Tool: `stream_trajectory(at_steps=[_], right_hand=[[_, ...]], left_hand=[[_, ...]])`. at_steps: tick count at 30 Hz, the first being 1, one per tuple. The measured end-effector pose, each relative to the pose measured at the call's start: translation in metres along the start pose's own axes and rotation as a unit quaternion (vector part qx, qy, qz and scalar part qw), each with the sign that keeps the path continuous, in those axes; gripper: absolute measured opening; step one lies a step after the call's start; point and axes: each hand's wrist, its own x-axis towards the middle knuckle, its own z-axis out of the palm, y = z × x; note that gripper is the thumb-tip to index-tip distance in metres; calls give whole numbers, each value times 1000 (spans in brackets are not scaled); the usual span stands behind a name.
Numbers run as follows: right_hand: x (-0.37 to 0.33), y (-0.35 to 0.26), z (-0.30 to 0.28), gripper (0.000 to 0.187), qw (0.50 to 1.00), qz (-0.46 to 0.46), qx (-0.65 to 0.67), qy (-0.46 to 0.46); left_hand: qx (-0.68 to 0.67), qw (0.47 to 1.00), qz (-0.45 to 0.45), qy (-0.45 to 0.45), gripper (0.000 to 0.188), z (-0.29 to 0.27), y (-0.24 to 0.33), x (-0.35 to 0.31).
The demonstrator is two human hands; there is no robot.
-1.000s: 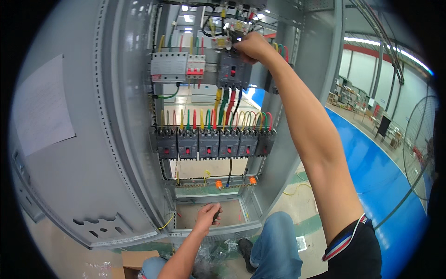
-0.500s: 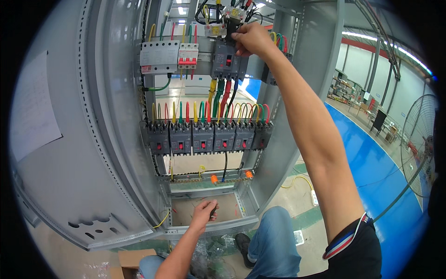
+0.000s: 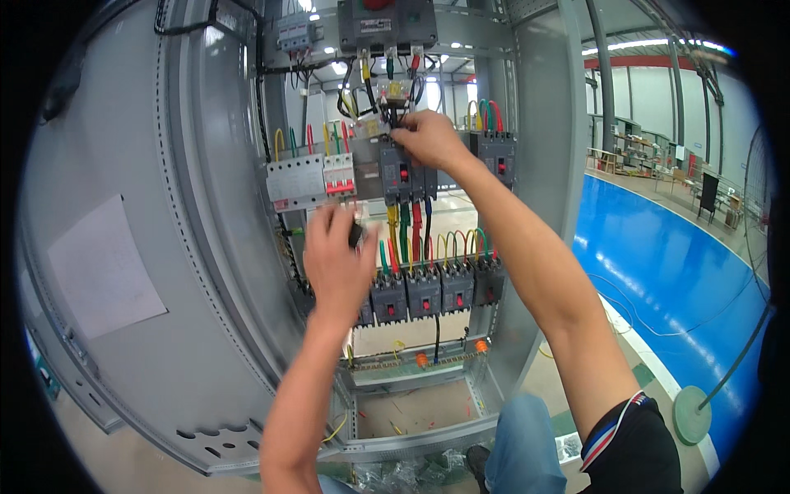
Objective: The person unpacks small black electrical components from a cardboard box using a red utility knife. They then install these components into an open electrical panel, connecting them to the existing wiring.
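My right hand [image 3: 434, 142] reaches up to the top end of the dark grey moulded-case circuit breaker [image 3: 401, 171] in the cabinet. Its fingertips are closed at the breaker's upper terminals; what they pinch is hidden. Lower and to the left, my left hand [image 3: 336, 267] is raised before the cabinet, slightly blurred, with a small black piece [image 3: 356, 235] between thumb and fingers. Just behind its fingertips are a white surge protector block [image 3: 295, 183] and a miniature breaker with red levers [image 3: 339, 174]. Yellow, green, red and black cables [image 3: 416, 222] leave the large breaker's underside.
A row of smaller breakers [image 3: 424, 294] runs below, partly behind my left forearm. Above sits a large grey switch unit [image 3: 387, 25]. The open cabinet door [image 3: 107, 362] stands at left with a paper sheet [image 3: 107, 267]. A fan base [image 3: 692, 416] is at right.
My left hand has risen from low in the cabinet to just below the miniature breaker, bringing the black piece. My right hand stays at the large breaker's top. The view has tilted upward.
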Motion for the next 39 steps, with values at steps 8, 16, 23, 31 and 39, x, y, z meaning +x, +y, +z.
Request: stream_trajectory(at_steps=[8,16,23,31,39], right_hand=[[3,15,6,35,998,-31,12,54],[-5,14,2,36,995,-65,-34,64],[-4,12,5,35,998,-47,-5,36],[18,-23,-3,23,995,8,-96,-7],[18,-24,-16,24,993,15,-110,-37]], left_hand=[[198,972,123,-35,51,66,-37,128],[180,972,146,34,47,101,-55,149],[163,974,145,62,44,104,-54,178],[134,987,73,43,42,104,-62,168],[114,988,91,50,44,105,-56,168]])
